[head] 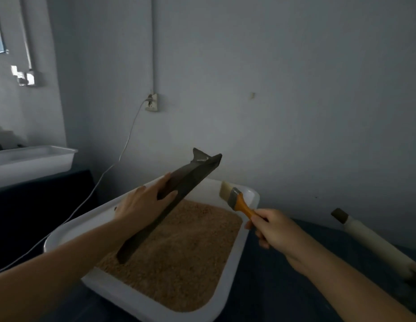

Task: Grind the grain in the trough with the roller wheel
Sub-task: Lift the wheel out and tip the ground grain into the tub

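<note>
Centre frame: my left hand [144, 202] grips the dark trough [172, 201], tilted over the tray [62, 233] of grain [179, 256], far end pointing upper right; my right hand [272, 228] grips a paintbrush [237, 201].

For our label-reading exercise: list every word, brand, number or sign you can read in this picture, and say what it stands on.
None can be read.
Trough: no marking shows.
Brush: handle and metal band show no print.
Tray: plain white rim.
Roller handle: no lettering visible.
Wall socket: too small to tell.
</note>
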The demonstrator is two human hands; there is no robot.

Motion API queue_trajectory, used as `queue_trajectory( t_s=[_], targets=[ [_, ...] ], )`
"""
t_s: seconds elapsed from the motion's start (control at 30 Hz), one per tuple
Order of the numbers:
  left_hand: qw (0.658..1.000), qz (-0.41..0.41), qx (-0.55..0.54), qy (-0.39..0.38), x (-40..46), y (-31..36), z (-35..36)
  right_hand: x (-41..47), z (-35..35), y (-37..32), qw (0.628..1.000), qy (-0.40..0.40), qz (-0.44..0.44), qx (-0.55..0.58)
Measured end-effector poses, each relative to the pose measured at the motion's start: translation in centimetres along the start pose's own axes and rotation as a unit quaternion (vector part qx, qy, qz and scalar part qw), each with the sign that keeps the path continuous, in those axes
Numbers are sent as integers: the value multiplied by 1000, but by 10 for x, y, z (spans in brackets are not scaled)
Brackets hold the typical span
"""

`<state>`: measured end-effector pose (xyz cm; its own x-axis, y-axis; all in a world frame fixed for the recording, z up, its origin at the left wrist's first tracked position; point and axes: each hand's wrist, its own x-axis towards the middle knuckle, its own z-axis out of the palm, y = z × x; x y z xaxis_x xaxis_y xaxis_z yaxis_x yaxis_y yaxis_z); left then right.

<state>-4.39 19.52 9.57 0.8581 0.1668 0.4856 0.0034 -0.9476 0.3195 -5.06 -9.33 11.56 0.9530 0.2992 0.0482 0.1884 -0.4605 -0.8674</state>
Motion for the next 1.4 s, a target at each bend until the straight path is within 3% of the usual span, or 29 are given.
queue_trajectory(
  t_s=[0.1,0.2,0.33,0.6,0.73,0.83,0.93,1.0,1.07,1.13,1.2,1.27,1.33,1.4],
  targets=[
    [982,-92,-167,-15,2,3,4,14,-3,-19,992,30,-15,118],
    [907,-140,-396,-4,4,8,4,40,-8,-45,987,67,-42,138],
    [876,-118,-467,15,3,13,-4,69,-1,-85,984,100,-93,117],
    [880,-78,-468,22,-4,17,-9,84,61,-104,983,82,-165,9],
    [882,-73,-466,23,0,11,-9,66,63,-90,980,-44,-175,-82],
    [890,-78,-448,34,5,8,-9,47,61,-73,958,-158,-185,-152],
    [912,-77,-400,42,6,6,-8,35,48,-62,936,-247,-169,-187],
    [939,-72,-331,51,7,5,-8,34,31,-60,920,-260,-153,-251],
    [966,-55,-246,64,10,3,-8,38,12,-60,907,-237,-128,-325],
    [976,-38,-203,75,10,2,-6,45,-2,-59,920,-167,-104,-339],
    [978,-32,-191,79,10,3,-5,56,-9,-61,967,-51,-101,-227],
    [975,-33,-202,86,9,7,-4,68,-7,-68,993,34,-104,-33],
    [970,-28,-223,93,9,11,-2,75,9,-79,991,60,-92,80],
    [967,-18,-239,91,8,14,0,76,34,-87,991,44,-80,95]
  ],
)
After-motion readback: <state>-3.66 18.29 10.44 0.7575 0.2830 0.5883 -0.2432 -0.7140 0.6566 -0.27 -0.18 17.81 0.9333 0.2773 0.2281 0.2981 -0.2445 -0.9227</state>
